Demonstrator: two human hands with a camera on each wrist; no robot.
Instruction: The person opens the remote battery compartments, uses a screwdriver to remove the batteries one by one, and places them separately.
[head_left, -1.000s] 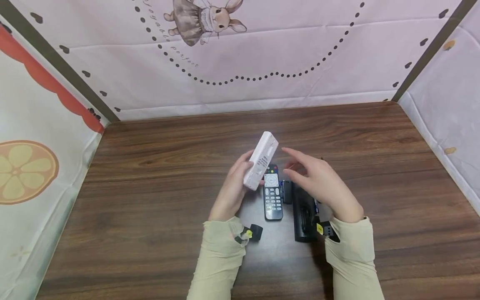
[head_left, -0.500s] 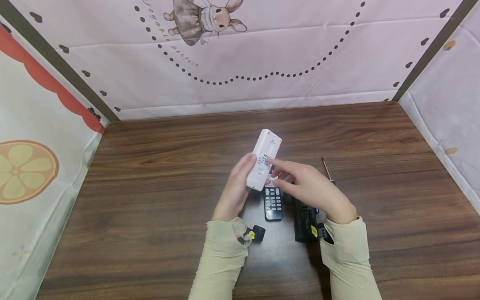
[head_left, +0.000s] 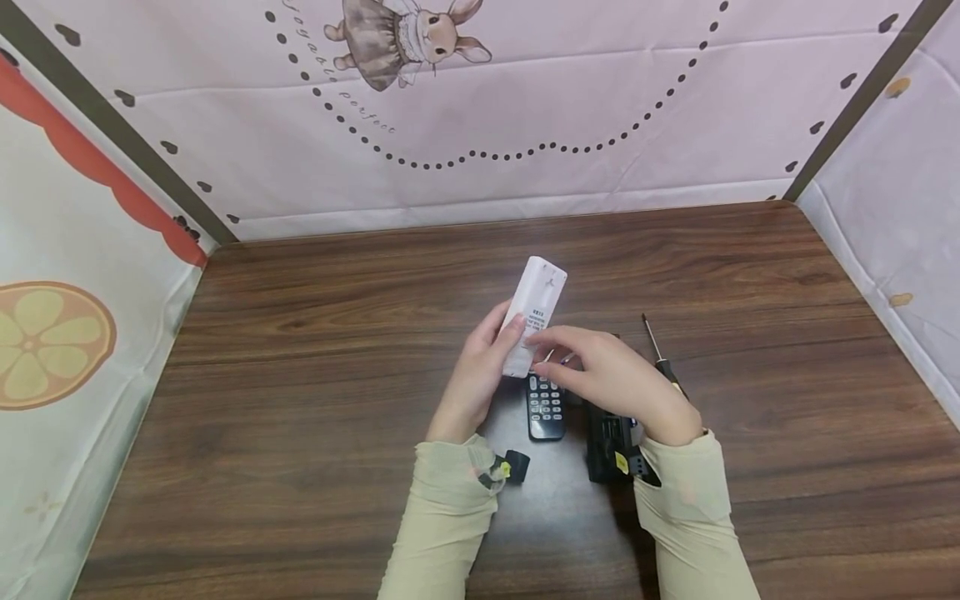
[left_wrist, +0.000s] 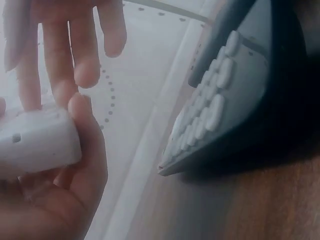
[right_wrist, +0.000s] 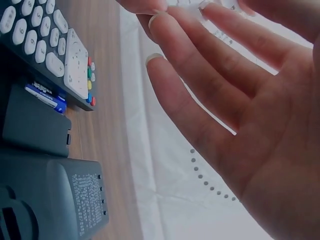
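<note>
My left hand (head_left: 474, 375) grips a white remote control (head_left: 547, 286) above the table, its back with small printed text facing up. The fingertips of my right hand (head_left: 618, 375) touch the lower part of that back; the fingers look mostly straight in the right wrist view. Below the hands lies a black remote control (head_left: 545, 410) with white buttons, face up. Beside it are a small black cover (right_wrist: 37, 120), a blue battery (right_wrist: 47, 98) and a larger black device (head_left: 603, 446), partly hidden by my right hand and wrist.
A screwdriver (head_left: 658, 350) with a black handle lies right of my right hand, partly covered by it. The wooden table (head_left: 322, 400) ends at a patterned cloth wall (head_left: 487, 100) at the back, with cloth on both sides.
My right hand has moved left, from apart to touching the white remote. The white remote has turned so its back shows more. The screwdriver has come into sight.
</note>
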